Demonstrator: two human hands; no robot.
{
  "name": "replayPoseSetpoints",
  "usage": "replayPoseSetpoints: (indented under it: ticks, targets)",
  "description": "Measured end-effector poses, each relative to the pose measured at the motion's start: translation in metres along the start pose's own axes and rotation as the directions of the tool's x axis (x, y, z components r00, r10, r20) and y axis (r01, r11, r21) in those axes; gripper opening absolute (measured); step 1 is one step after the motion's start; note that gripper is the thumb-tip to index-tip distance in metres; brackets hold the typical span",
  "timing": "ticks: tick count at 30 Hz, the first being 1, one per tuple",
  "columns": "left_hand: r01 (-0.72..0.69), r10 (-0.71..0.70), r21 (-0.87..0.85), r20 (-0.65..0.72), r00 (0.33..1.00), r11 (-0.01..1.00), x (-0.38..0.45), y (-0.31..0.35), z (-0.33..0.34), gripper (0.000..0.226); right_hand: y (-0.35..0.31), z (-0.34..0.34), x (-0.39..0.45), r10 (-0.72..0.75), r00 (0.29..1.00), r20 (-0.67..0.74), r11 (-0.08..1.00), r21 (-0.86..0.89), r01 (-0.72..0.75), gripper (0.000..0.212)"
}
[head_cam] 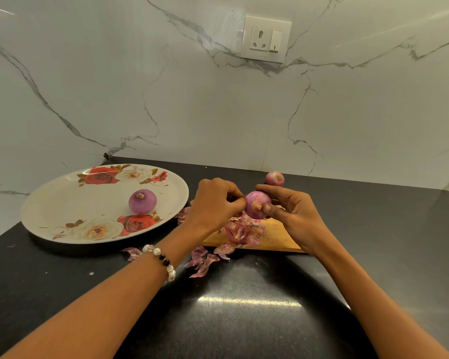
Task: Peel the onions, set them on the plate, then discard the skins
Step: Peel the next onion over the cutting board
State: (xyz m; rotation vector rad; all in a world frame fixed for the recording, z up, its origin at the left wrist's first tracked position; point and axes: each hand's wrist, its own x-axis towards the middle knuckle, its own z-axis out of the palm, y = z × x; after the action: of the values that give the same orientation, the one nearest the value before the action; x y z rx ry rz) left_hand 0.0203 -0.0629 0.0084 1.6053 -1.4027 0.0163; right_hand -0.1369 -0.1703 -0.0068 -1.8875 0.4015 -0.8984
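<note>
Where the two forearms rise from the bottom edge of the frame, a beaded bracelet (161,260) is seen on the left wrist, and a bright glare is reflected in the black table (244,320) between them. Just beyond the bracelet, at the centre of the frame, loose purple skins (205,260) are scattered on the table, and more skins are heaped on the near end of a wooden board (275,237) that lies under the hands. Above the board, right of centre, an onion (257,204) is held in the air by both hands: the right hand (296,216) is curled round it, with the thumb pressed on its front beside the root end and the fingers wrapped behind, while the fingertips of the left hand (213,203) are pinched against its left side, apparently on a flap of skin, though the pinched piece is too small to be made out. In the left half of the frame a large oval plate (62,203) with printed roses is set on the table, and a peeled onion (142,201) is resting on it, right of its middle. Farther back, just behind the right hand's fingers, an unpeeled onion (274,178) is seen on the table near the wall. At the top of the frame a socket with switch (266,39) is mounted on the white marble wall (114,86).
</note>
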Motion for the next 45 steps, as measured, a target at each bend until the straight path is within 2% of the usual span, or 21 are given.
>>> replayPoseSetpoints:
  ticks: [6,11,16,20,24,29,33,36,41,43,45]
  targets:
    - [-0.028,0.03,0.081,-0.012,0.999,0.996,-0.002,0.0,0.004,0.009,-0.001,0.002,-0.001,-0.035,0.999,0.003,0.997,-0.065,0.035,0.039]
    - [0.007,-0.008,0.043,0.012,1.0,0.999,0.0,-0.001,0.002,0.005,-0.004,0.002,-0.001,-0.035,0.999,0.018,0.999,-0.013,0.035,0.039]
    - [0.099,-0.092,-0.084,0.076,0.993,0.992,0.001,0.001,-0.004,0.007,-0.002,0.0,-0.001,-0.026,0.999,0.019,0.992,0.125,0.023,0.04]
    - [0.173,-0.164,-0.14,0.075,0.984,0.975,0.002,0.0,-0.006,0.009,-0.002,-0.002,0.0,-0.009,1.0,-0.001,0.968,0.251,0.009,0.039]
    - [0.216,-0.213,-0.121,0.037,0.976,0.969,0.003,-0.006,-0.006,0.01,-0.004,-0.003,0.0,0.014,1.0,0.021,0.92,0.391,-0.021,0.058]
    - [0.252,-0.251,-0.055,0.011,0.968,0.966,0.005,-0.011,-0.004,0.011,-0.012,-0.006,-0.002,0.103,0.995,0.018,0.828,0.553,-0.095,0.043]
    - [0.206,-0.203,-0.064,0.058,0.978,0.976,0.003,-0.005,-0.006,0.003,-0.013,-0.009,-0.001,0.178,0.984,0.005,0.753,0.643,-0.14,0.033]
    - [0.153,-0.15,-0.042,0.068,0.986,0.987,0.004,-0.005,-0.007,0.017,-0.013,-0.007,0.0,0.229,0.973,0.013,0.725,0.665,-0.18,0.034]
    - [0.129,-0.125,-0.099,0.049,0.991,0.987,0.004,-0.003,-0.004,0.016,-0.013,0.001,0.0,0.253,0.967,0.017,0.698,0.689,-0.194,0.029]
    - [0.11,-0.101,-0.171,0.057,0.993,0.979,0.003,0.001,-0.005,0.024,-0.014,0.003,0.001,0.263,0.965,0.016,0.702,0.683,-0.203,0.031]
    - [0.093,-0.078,-0.227,0.072,0.994,0.97,0.001,0.005,-0.005,0.042,-0.014,0.003,0.001,0.278,0.961,0.012,0.707,0.674,-0.213,0.033]
